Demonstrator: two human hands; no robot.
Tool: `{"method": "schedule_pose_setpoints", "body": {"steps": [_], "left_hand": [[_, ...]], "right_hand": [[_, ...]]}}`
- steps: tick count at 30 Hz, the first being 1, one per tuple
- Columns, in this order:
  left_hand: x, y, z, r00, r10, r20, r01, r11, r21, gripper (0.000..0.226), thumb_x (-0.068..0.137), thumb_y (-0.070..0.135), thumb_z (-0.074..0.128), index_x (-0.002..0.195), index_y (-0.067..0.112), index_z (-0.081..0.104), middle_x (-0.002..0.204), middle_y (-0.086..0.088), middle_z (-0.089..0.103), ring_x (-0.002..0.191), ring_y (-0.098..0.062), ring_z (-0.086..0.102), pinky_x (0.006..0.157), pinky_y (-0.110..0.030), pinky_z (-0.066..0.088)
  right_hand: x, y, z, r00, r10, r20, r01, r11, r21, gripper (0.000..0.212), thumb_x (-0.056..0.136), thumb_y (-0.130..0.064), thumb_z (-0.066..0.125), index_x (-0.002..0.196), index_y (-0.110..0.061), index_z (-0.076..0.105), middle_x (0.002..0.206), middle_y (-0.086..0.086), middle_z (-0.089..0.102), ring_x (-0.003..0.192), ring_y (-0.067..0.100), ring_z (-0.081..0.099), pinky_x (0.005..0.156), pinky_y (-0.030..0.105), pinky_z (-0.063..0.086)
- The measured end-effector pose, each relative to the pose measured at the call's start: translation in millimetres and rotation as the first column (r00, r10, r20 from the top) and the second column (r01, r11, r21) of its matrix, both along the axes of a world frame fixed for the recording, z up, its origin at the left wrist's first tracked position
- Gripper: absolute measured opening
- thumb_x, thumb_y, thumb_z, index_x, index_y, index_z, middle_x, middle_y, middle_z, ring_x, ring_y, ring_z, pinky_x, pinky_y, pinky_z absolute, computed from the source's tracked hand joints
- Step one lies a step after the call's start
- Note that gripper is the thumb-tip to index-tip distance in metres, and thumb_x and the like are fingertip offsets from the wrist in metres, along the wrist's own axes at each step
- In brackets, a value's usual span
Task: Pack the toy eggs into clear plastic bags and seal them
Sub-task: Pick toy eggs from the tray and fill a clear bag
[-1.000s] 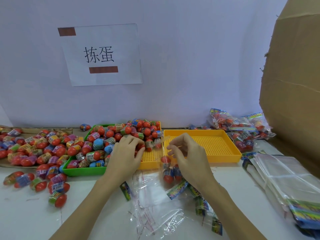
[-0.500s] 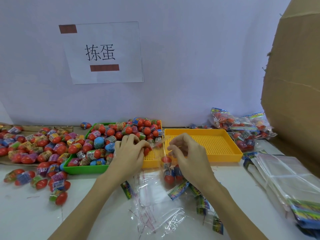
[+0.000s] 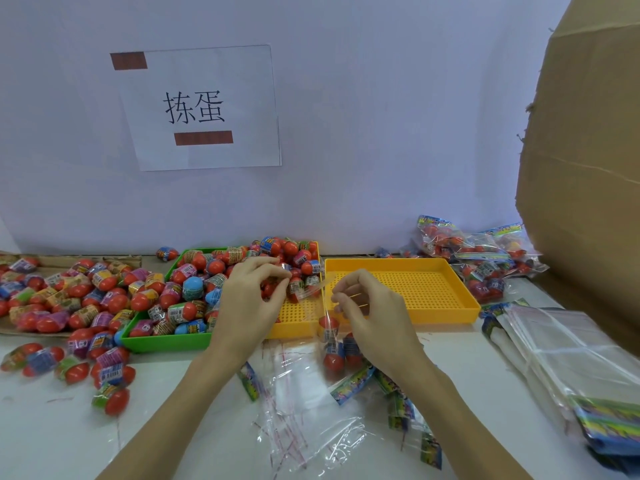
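Note:
Red toy eggs [image 3: 192, 289] with bright wrappers fill a green tray [image 3: 166, 342] and spill onto the left yellow tray [image 3: 298, 329]. My left hand [image 3: 252, 299] hovers over those trays, its fingers curled round a red egg [image 3: 268, 289]. Just to its right, my right hand [image 3: 367, 317] pinches the top edge of a clear plastic bag [image 3: 327, 327]. That bag hangs down to the table with a few eggs [image 3: 334, 358] inside. Its open flap reaches toward my left fingertips.
More loose eggs [image 3: 79, 289] lie at the left. An empty right yellow tray [image 3: 450, 311] sits centre right, with packed bags [image 3: 478, 251] behind it. Empty clear bags [image 3: 301, 410] and printed header cards [image 3: 349, 386] lie in front. A bag stack [image 3: 571, 358] and cardboard box [image 3: 588, 168] stand right.
My left hand has curled tighter over the eggs and shifted slightly right toward the bag. My right hand still holds the bag's top edge in about the same place.

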State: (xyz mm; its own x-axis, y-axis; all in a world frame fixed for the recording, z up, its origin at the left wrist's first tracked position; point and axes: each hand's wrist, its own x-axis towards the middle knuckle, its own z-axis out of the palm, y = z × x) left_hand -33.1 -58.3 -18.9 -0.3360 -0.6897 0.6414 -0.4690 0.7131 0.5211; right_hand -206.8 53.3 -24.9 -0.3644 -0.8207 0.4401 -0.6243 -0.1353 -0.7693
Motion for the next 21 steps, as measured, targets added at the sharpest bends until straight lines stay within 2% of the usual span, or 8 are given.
{"method": "schedule_pose_setpoints", "body": {"steps": [2,4,6,10,14,19,21], "left_hand": [[-2,4,6,0.98,-0.067,-0.189,0.087,0.991,0.101,0.011,0.094,0.01,0.079,0.104,0.014,0.082,0.119,0.001,0.072,0.116,-0.011,0.066,0.096,-0.025,0.055],[-3,8,12,0.913,-0.167,-0.372,0.261,0.941,0.217,0.013,0.092,0.013,0.08,0.103,0.019,0.082,0.117,0.002,0.073,0.114,-0.008,0.069,0.09,-0.022,0.06],[-5,12,14,0.856,-0.24,-0.459,0.388,0.884,0.261,0.016,0.09,0.017,0.082,0.105,0.022,0.081,0.113,0.002,0.076,0.111,-0.009,0.072,0.087,-0.018,0.059],[-10,19,10,0.852,-0.28,-0.443,0.434,0.85,0.299,0.024,0.089,0.021,0.086,0.11,0.026,0.077,0.108,0.002,0.076,0.105,-0.014,0.074,0.085,-0.024,0.062],[-13,20,6,0.872,-0.259,-0.416,0.394,0.875,0.281,0.017,0.089,0.025,0.086,0.098,0.022,0.072,0.101,0.002,0.076,0.101,-0.017,0.074,0.082,-0.027,0.062],[-12,19,8,0.898,-0.29,-0.33,0.391,0.871,0.299,0.015,0.092,0.034,0.078,0.096,0.02,0.075,0.101,-0.003,0.071,0.094,-0.018,0.074,0.079,-0.03,0.064],[-13,20,9,0.903,-0.301,-0.306,0.392,0.869,0.303,0.018,0.093,0.039,0.072,0.099,0.022,0.074,0.102,0.0,0.072,0.094,-0.015,0.073,0.08,-0.028,0.063]], "right_hand": [[1,0,1,1.0,0.006,-0.003,-0.006,1.0,0.006,0.009,0.104,-0.016,0.064,0.102,-0.025,0.064,0.096,-0.009,0.071,0.088,0.005,0.07,0.074,0.02,0.059],[2,1,1,1.0,0.014,-0.009,-0.014,1.0,0.008,0.01,0.103,-0.017,0.065,0.101,-0.026,0.065,0.096,-0.011,0.071,0.088,0.003,0.07,0.074,0.02,0.059],[3,2,2,0.999,0.028,-0.024,-0.028,1.0,-0.002,0.011,0.102,-0.016,0.068,0.099,-0.027,0.068,0.097,-0.016,0.071,0.088,0.002,0.069,0.074,0.018,0.057],[5,2,2,0.997,0.071,-0.025,-0.072,0.997,-0.043,0.013,0.099,-0.016,0.073,0.097,-0.029,0.073,0.103,-0.015,0.072,0.091,0.003,0.07,0.077,0.02,0.058],[5,2,2,0.996,0.08,0.031,-0.077,0.993,-0.093,0.01,0.096,-0.017,0.076,0.096,-0.027,0.076,0.107,-0.011,0.072,0.091,0.004,0.072,0.079,0.028,0.061],[5,3,4,0.988,0.092,0.125,-0.071,0.984,-0.163,0.007,0.094,-0.019,0.079,0.096,-0.026,0.077,0.109,-0.007,0.07,0.093,0.006,0.074,0.077,0.03,0.063],[4,3,5,0.984,0.087,0.157,-0.06,0.984,-0.168,0.008,0.094,-0.02,0.079,0.095,-0.027,0.076,0.109,-0.007,0.07,0.095,0.007,0.074,0.078,0.03,0.063]]}}
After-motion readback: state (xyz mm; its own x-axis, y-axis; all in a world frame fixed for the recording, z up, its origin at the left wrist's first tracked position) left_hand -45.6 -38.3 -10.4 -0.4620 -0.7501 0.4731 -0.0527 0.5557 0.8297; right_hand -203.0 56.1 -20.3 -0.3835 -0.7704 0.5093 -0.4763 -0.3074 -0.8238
